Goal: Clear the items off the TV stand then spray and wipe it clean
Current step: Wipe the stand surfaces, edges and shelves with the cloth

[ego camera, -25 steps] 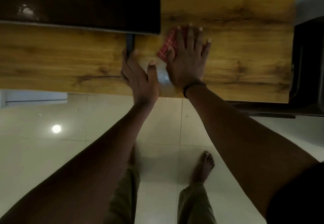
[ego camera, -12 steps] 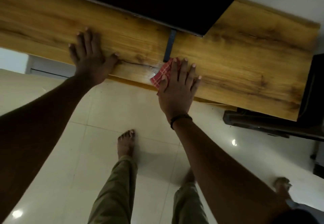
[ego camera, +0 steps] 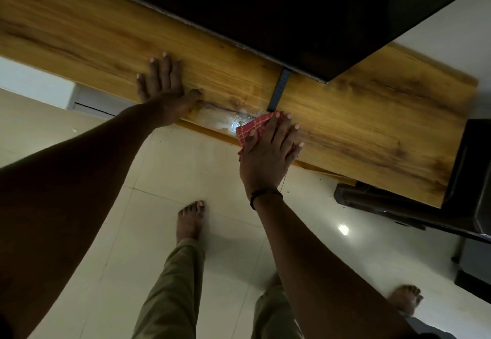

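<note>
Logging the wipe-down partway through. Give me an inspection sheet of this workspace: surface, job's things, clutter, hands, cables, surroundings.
Surface: wooden TV stand, with a wet shiny patch by its front edge, between the two hands.
Job's things: red patterned cloth on the stand near the front edge; no spray bottle seen.
Clutter: nothing seen on the visible part of the stand.
Hands: left hand lies flat on the stand, holding nothing; right hand presses flat on the cloth.
Cables: nothing seen.
Surroundings: TV above a dark foot that rests on the stand; pale tiled floor; dark unit to the right.
</note>
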### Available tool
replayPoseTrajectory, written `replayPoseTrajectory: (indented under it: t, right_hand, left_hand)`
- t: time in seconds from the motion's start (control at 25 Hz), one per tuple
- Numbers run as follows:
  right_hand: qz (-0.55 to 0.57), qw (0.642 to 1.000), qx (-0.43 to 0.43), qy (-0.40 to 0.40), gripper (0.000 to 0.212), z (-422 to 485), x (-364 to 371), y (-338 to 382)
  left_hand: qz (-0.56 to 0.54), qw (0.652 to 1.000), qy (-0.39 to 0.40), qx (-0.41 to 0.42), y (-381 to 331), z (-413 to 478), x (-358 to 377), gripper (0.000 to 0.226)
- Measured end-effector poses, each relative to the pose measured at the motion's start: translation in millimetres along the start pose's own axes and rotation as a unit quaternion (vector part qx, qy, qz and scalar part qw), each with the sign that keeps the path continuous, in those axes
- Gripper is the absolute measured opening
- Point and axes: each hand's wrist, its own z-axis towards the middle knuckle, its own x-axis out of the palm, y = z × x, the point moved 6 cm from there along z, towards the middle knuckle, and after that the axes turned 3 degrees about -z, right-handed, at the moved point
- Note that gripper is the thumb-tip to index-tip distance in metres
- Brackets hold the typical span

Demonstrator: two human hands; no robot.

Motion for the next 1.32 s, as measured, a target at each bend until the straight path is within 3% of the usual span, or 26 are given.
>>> replayPoseTrajectory:
  t: [0.08,0.2,0.4,0.72,0.92,1.0,1.08,1.32]
  right_hand:
    - [-0.016,0.999,-0.035,0.001,0.064,-4.1,0.0,-1.1]
    - [-0.056,0.985,-0.160,0.028,0.064,-19.5,6.9,15.3]
    - [-0.032,0.972,-0.231,0.017,0.063,13.5,6.4,60.8]
    - [-0.066,0.988,-0.141,-0.001,0.062,66.4,0.1,84.5]
    - [-0.011,1.000,0.006,-0.028,0.062,73.7,-6.0,98.0]
    - [-0.013,0.997,-0.063,-0.040,0.059,55.9,-7.8,103.8]
    - [-0.050,0.989,-0.137,-0.001,0.057,45.7,-4.2,104.3]
    - [-0.065,0.998,-0.016,0.000,0.058,107.3,-5.5,118.1]
  left_hand:
    - [-0.006,0.992,-0.100,0.083,-18.1,-5.0,-8.1,0.097]
    - [0.013,0.997,0.032,-0.072,13.7,2.1,5.1,0.118]
    - [0.034,0.997,0.040,-0.064,24.2,10.0,9.5,0.106]
    - [0.041,0.996,0.024,-0.069,27.3,13.8,12.8,0.105]
    - [0.041,0.997,0.033,-0.055,30.4,16.4,17.3,0.105]
    - [0.036,0.997,0.035,-0.051,28.9,15.8,17.3,0.104]
    - [0.039,0.997,0.040,-0.048,27.7,14.0,16.9,0.104]
    - [0.035,0.997,0.043,-0.046,26.1,14.7,14.8,0.101]
